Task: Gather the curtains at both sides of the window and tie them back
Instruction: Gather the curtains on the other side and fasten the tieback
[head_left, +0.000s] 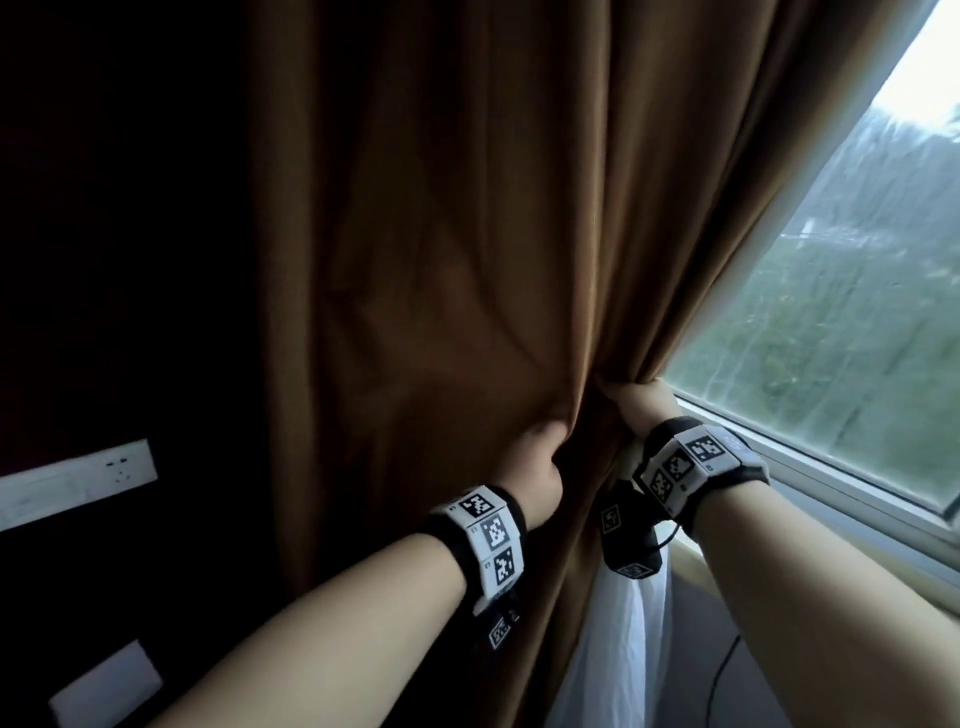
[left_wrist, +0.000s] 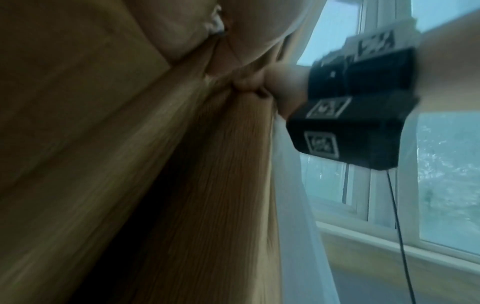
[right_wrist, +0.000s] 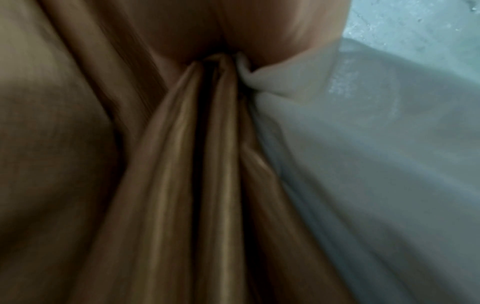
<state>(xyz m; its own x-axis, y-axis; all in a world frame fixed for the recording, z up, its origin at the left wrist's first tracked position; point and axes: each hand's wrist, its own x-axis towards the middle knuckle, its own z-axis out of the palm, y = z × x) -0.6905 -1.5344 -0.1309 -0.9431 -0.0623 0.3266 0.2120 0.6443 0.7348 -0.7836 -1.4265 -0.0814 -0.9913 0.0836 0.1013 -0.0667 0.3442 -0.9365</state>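
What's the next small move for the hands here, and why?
Probably slide the left hand right to meet the right hand. Both grip the brown curtain, but a loose fold hangs between them, and the white sheer below is only partly caught. No tie-back is visible yet.

Counts: one brown curtain (head_left: 441, 234) at 12 o'clock, one sheer (head_left: 618, 649) at 5, one window (head_left: 852, 312) at 3, two hands, left (head_left: 530, 467) and right (head_left: 639, 410), two wristbands (head_left: 488, 540), two wall plates (head_left: 78, 480) at 8.
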